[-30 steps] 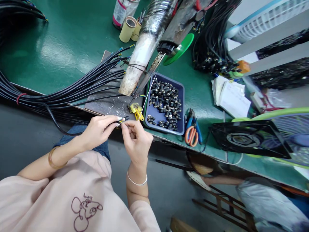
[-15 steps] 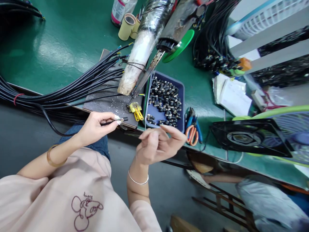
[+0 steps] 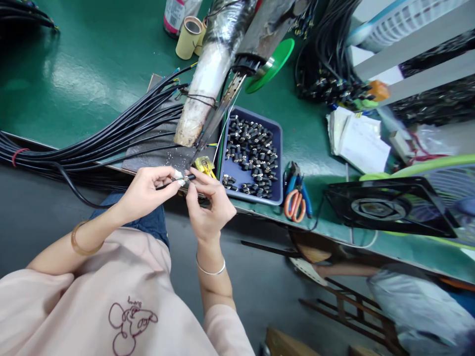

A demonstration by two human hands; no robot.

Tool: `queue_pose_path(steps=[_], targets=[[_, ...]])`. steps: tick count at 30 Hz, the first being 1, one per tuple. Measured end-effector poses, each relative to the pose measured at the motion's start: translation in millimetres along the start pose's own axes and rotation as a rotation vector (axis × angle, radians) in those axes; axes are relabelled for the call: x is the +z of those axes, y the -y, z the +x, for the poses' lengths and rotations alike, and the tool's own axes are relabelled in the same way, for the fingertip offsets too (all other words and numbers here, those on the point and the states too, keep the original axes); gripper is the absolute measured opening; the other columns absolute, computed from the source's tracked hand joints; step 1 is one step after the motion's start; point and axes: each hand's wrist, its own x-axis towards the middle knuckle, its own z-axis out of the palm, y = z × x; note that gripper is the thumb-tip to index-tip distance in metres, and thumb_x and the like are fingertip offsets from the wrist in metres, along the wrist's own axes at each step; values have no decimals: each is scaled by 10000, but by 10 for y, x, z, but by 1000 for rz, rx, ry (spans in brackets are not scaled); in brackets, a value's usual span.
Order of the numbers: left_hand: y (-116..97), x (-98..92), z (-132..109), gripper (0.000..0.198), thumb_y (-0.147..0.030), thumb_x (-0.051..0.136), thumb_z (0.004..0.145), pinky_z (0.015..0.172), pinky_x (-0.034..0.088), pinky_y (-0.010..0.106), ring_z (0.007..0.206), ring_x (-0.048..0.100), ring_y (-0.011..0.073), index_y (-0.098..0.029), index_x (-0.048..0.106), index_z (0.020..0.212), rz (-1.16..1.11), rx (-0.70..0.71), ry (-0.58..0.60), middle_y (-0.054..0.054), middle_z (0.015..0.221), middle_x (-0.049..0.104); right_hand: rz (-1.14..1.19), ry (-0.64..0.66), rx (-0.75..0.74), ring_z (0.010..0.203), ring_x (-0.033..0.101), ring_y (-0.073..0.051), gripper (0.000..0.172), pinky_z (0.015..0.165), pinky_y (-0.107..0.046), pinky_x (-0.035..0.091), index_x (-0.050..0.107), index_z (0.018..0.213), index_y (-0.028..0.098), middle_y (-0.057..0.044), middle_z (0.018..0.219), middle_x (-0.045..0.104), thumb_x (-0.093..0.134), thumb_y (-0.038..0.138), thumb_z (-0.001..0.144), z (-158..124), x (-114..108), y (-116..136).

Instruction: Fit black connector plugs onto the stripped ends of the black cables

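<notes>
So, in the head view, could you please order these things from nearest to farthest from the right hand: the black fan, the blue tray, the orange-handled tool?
From the right hand:
1. Blue tray: just beyond the hand, to its right.
2. Orange-handled tool: right of the tray.
3. Black fan: farthest right of the three.

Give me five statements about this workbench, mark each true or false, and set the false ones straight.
1. The left hand holds a black cable. True.
2. The right hand is inside the tray. False: it is at the cable's end, close to the left hand.
3. The tray holds many small black connectors. True.
4. The round disc is red. False: it is green.
5. The orange handles lie beside the tray, on the green bench. True.
</notes>
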Motion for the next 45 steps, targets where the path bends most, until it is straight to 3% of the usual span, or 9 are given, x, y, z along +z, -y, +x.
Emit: queue_pose_path(steps=[10, 14, 16, 20, 26, 36, 39, 43, 45], targets=[[-29, -32, 46, 191, -278, 604, 855, 510, 360, 180, 551, 427, 63, -113, 627, 763, -26, -36, 60, -20, 624, 487, 112, 43, 108, 954, 745, -173, 75, 761, -308, 630, 585, 863, 214, -60, 1036, 763, 609, 158, 906, 72, -76, -45], [-39, -25, 23, 185, -279, 610, 848, 512, 374, 183, 553, 452, 70, -117, 636, 762, -56, -45, 85, -17, 618, 506, -15, -5, 4, 753, 687, -140, 75, 688, -286, 582, 684, 871, 242, 8, 809, 686, 678, 167, 872, 134, -162, -35], [-50, -17, 12, 191, -274, 611, 848, 503, 356, 179, 548, 427, 65, -119, 629, 738, -58, -28, 98, -23, 608, 493, -39, 32, -40, 682, 637, -121, 93, 637, -266, 546, 696, 867, 253, 25, 757, 641, 703, 161, 856, 156, -188, -25], [-59, -16, -4, 205, -267, 602, 849, 483, 320, 179, 533, 384, 59, -122, 613, 704, -39, -18, 105, -31, 584, 469, -49, 133, -95, 691, 633, -128, 92, 637, -268, 539, 664, 871, 243, 13, 764, 650, 660, 152, 887, 171, -198, -10], [-71, -41, -23, 214, -290, 597, 853, 499, 349, 183, 532, 424, 67, -123, 608, 719, -42, -49, 132, -21, 580, 502, -67, 80, -145, 667, 637, -129, 65, 620, -273, 544, 650, 879, 251, 16, 748, 642, 650, 192, 903, 154, -221, -12], [-75, -42, -56, 195, -290, 611, 830, 490, 331, 188, 536, 390, 66, -122, 601, 732, -81, -54, 140, -26, 593, 472, -120, 208, -187, 739, 627, -135, 79, 657, -253, 523, 590, 889, 228, -12, 791, 638, 568, 175, 944, 113, -189, -8], [-80, -25, -65, 198, -266, 598, 818, 478, 285, 185, 525, 338, 57, -130, 576, 675, -66, -43, 115, -43, 574, 412, -65, 136, -158, 758, 660, -139, 69, 669, -262, 549, 555, 904, 231, -8, 791, 650, 540, 195, 960, 70, -162, -21], [-90, -21, -53, 222, -246, 582, 809, 478, 261, 190, 517, 313, 56, -142, 533, 619, -57, -36, 77, -52, 545, 370, 113, -117, 88, 654, 700, -114, 61, 554, -235, 578, 549, 960, 233, 23, 813, 663, 557, 173, 949, 20, -172, -17], [-90, -26, -37, 225, -254, 581, 804, 479, 256, 192, 516, 309, 56, -143, 531, 616, -66, -43, 72, -51, 546, 368, 123, -151, 137, 640, 708, -116, 71, 511, -226, 571, 575, 950, 227, 19, 823, 678, 593, 164, 925, 16, -182, 0]])
